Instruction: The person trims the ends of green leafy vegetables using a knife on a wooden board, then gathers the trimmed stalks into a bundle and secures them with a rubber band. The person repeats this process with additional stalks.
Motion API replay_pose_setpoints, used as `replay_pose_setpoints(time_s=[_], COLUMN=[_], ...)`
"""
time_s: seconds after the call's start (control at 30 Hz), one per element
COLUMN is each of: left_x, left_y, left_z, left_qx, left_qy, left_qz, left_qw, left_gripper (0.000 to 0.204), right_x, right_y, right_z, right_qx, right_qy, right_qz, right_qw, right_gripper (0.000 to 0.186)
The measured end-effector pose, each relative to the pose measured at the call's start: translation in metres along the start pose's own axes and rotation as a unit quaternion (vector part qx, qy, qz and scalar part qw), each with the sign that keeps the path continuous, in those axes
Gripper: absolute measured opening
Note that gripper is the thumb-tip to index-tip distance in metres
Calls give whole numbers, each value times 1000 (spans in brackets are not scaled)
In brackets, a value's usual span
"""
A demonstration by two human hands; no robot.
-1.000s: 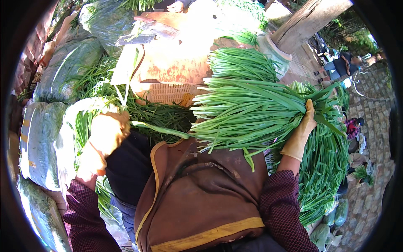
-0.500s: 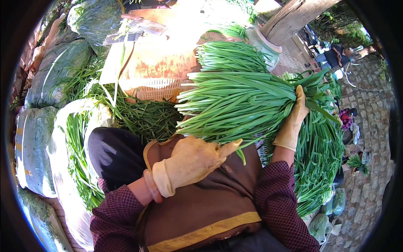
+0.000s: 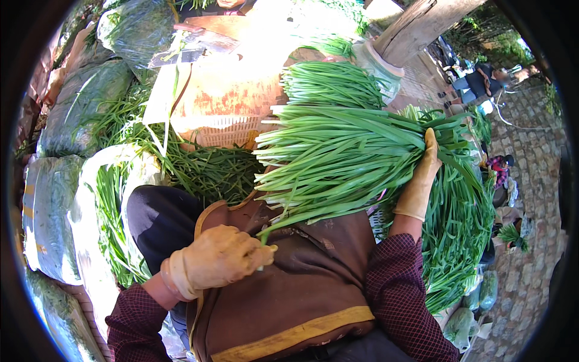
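Note:
A large bunch of garlic chives [image 3: 344,157] lies across above my lap, pale stem ends to the left and leaf tips to the right. My right hand [image 3: 424,175], in a yellowish glove, is closed round its leafy end. Nearer my body, my left hand [image 3: 223,259], gloved the same way, is closed in a pinch on a single chive leaf [image 3: 280,225] that slants out from the bunch's lower edge. Beneath my right forearm spreads a big heap of chives [image 3: 458,241]. My brown apron [image 3: 289,289] covers my lap.
Another chive bunch [image 3: 332,84] rests just beyond. An orange crate [image 3: 223,130] with a worn board on top stands ahead, a broad blade [image 3: 181,54] at its far left. Loose leaves [image 3: 211,175] lie before it. Plastic-wrapped bundles [image 3: 54,211] line the left; a wooden post [image 3: 422,30] rises far right.
My left hand has moved down and left, from an extended index finger near the bunch to a pinch on one leaf. My right hand keeps its hold, nearly still.

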State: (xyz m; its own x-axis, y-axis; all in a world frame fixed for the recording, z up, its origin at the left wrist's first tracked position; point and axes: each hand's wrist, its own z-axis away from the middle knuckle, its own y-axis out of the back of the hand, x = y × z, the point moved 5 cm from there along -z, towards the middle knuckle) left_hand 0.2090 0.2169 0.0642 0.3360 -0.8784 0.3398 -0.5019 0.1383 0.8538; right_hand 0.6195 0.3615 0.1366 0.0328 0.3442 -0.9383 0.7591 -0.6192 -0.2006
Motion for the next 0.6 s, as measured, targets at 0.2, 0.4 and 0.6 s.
replay_pose_setpoints(time_s=[0.2, 0.4, 0.6], left_x=[-144, -91, -65], left_y=[117, 51, -20], left_z=[101, 18, -16], left_qx=[350, 213, 114], left_qy=[637, 358, 327], left_qz=[25, 42, 186], left_qw=[687, 908, 919], left_gripper=[47, 57, 29], right_x=[10, 10, 12], right_y=[12, 11, 14], right_z=[-9, -5, -1], right_qx=[38, 41, 46], right_qy=[13, 18, -15], right_qz=[-19, 5, 28], right_qw=[999, 999, 998], right_gripper=[43, 38, 39])
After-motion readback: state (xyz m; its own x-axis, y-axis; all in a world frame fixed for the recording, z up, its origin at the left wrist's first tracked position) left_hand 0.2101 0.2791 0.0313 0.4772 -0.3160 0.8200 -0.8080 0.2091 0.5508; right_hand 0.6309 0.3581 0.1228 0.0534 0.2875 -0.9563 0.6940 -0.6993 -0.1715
